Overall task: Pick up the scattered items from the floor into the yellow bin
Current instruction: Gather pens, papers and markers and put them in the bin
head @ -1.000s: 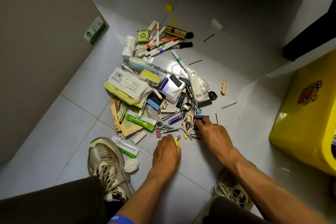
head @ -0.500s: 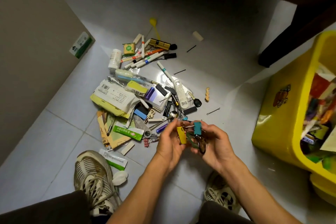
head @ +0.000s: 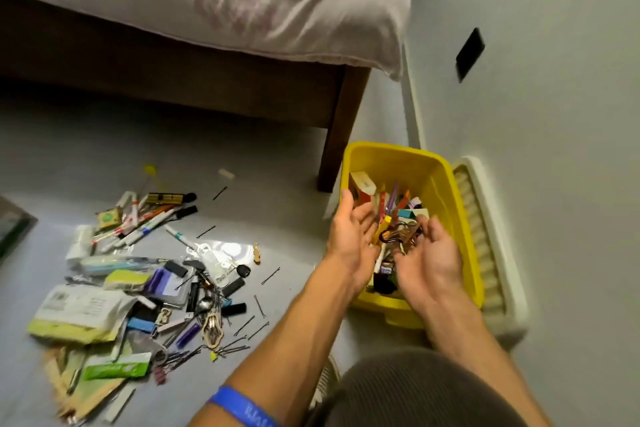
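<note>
Both hands have been carried from above the floor pile to over the yellow bin [head: 412, 158]. The left hand [head: 351, 239] and right hand [head: 427, 258] are held open, palms facing, with small clips [head: 398, 234] between them. Scattered items [head: 152, 274] remain on the floor [head: 277, 204] to the left.

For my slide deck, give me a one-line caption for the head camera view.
Both open hands, left hand and right hand, release small items over the yellow bin; a clutter pile remains on the floor.

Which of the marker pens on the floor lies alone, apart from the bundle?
The white marker with the teal band; the other markers lie bunched together, farther left.
</note>
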A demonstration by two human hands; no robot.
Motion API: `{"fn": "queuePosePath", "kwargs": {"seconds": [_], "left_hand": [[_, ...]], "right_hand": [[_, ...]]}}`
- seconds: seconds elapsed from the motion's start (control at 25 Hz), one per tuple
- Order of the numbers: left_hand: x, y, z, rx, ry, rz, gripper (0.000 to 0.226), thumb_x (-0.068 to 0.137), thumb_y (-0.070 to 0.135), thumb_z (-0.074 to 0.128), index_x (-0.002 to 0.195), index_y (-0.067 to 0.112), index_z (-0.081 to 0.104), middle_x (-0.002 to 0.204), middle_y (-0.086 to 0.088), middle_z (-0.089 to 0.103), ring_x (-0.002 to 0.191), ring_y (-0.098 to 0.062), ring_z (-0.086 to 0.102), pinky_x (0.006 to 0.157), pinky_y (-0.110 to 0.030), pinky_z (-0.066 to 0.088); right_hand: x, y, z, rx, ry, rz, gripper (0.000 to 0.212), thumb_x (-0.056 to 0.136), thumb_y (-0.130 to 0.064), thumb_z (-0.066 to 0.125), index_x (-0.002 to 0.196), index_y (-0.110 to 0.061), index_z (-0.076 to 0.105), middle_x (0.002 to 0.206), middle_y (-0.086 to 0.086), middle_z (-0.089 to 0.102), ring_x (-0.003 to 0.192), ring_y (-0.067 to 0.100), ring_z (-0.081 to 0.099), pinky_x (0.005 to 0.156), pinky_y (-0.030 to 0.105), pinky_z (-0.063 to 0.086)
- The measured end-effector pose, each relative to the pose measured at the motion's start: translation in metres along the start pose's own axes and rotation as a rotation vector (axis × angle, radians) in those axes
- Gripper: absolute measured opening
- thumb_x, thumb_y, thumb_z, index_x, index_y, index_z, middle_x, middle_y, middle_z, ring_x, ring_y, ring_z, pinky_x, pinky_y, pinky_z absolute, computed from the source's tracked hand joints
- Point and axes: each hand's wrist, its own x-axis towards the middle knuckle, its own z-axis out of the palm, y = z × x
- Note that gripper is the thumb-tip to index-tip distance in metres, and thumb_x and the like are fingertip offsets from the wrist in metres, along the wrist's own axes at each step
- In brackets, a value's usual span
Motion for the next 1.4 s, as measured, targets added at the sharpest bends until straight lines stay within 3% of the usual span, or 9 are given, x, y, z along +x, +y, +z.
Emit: {"fn": "queuePosePath", "kwargs": {"seconds": [0.08,0.2,0.4,0.56,0.68,0.84,0.96,1.16,1.4], "left_hand": [[-0.009,-0.004,-0.001,-0.006,-0.006,-0.004,0.075,0.098,0.062,0.025,0.149,0.008,0.033,0.154,-0.009,0.037,0.142,-0.020,0.034,0.114,-0.039,0.025],[-0.019,-0.003,-0.032,-0.065,0.025,0.063,0.073,0.099,0.060,0.025,0.148,0.006,0.035,0.154,-0.009,0.038,0.144,-0.021,0.031,0.117,-0.038,0.024],[-0.029,-0.003,-0.134,0.142,0.358,0.175,0.031,0.100,0.035,0.046,0.119,0.018,0.064,0.117,-0.003,0.069,0.108,-0.015,0.064,0.093,-0.032,0.051],[-0.048,-0.021,-0.251,0.530,0.743,0.070,0.018,0.093,0.018,0.058,0.108,0.024,0.066,0.104,0.000,0.070,0.092,-0.017,0.066,0.079,-0.031,0.056],[-0.059,-0.034,-0.322,0.971,0.935,0.045,0.023,0.093,0.016,0.059,0.114,0.024,0.063,0.112,0.005,0.063,0.100,-0.012,0.058,0.084,-0.025,0.048],[-0.052,-0.040,-0.370,1.436,0.817,0.062,0.022,0.093,0.021,0.058,0.115,0.021,0.059,0.111,0.003,0.056,0.104,-0.016,0.048,0.086,-0.028,0.043],[-0.043,-0.036,-0.376,1.487,0.727,0.045,0.013,0.094,0.019,0.056,0.107,0.021,0.057,0.104,0.002,0.058,0.097,-0.016,0.051,0.084,-0.033,0.047],[-0.036,-0.033,-0.371,1.211,0.753,0.013,0.017,0.094,0.014,0.050,0.100,0.024,0.038,0.096,0.002,0.055,0.083,-0.015,0.054,0.066,-0.025,0.042],[0.003,-0.003,-0.359,1.281,0.916,0.031,0.034,0.094,0.045,0.054,0.116,0.020,0.044,0.102,0.005,0.054,0.094,-0.017,0.056,0.074,-0.032,0.044]], "right_hand": [[0.001,-0.005,-0.003,-0.083,-0.006,-0.001,0.041,0.106,-0.029,0.028,0.134,-0.011,0.052,0.115,0.001,0.065,0.117,0.013,0.055,0.100,0.030,0.041],[0.000,0.014,0.003,-0.179,-0.064,0.045,0.047,0.105,-0.027,0.033,0.149,-0.010,0.035,0.145,0.004,0.048,0.139,0.017,0.038,0.115,0.034,0.027],[-0.002,0.082,0.017,-0.504,-0.345,0.220,0.027,0.101,-0.022,0.048,0.118,-0.009,0.064,0.110,0.013,0.073,0.099,0.028,0.071,0.082,0.036,0.059],[0.009,0.179,0.025,-0.987,-0.493,0.342,0.018,0.092,-0.017,0.064,0.109,-0.014,0.069,0.095,0.007,0.076,0.080,0.021,0.073,0.068,0.030,0.058],[0.022,0.250,0.013,-1.452,-0.648,0.117,0.016,0.090,-0.014,0.066,0.102,-0.024,0.069,0.098,-0.003,0.071,0.074,0.006,0.067,0.065,0.018,0.053],[0.048,0.312,-0.002,-1.995,-0.979,-0.377,0.037,0.092,-0.020,0.058,0.129,-0.023,0.055,0.125,0.001,0.059,0.101,0.021,0.054,0.081,0.029,0.043],[0.058,0.327,-0.007,-2.147,-1.102,-0.453,0.035,0.093,-0.022,0.057,0.127,-0.019,0.055,0.122,0.004,0.057,0.099,0.024,0.054,0.078,0.031,0.046],[0.072,0.322,-0.001,-1.836,-0.747,-0.344,0.017,0.083,-0.015,0.056,0.095,-0.021,0.045,0.097,-0.001,0.048,0.069,0.015,0.047,0.055,0.025,0.038],[0.096,0.326,0.004,-2.215,-0.937,-0.586,0.029,0.096,-0.018,0.054,0.125,-0.012,0.051,0.122,0.009,0.048,0.086,0.024,0.054,0.069,0.032,0.048]]}}
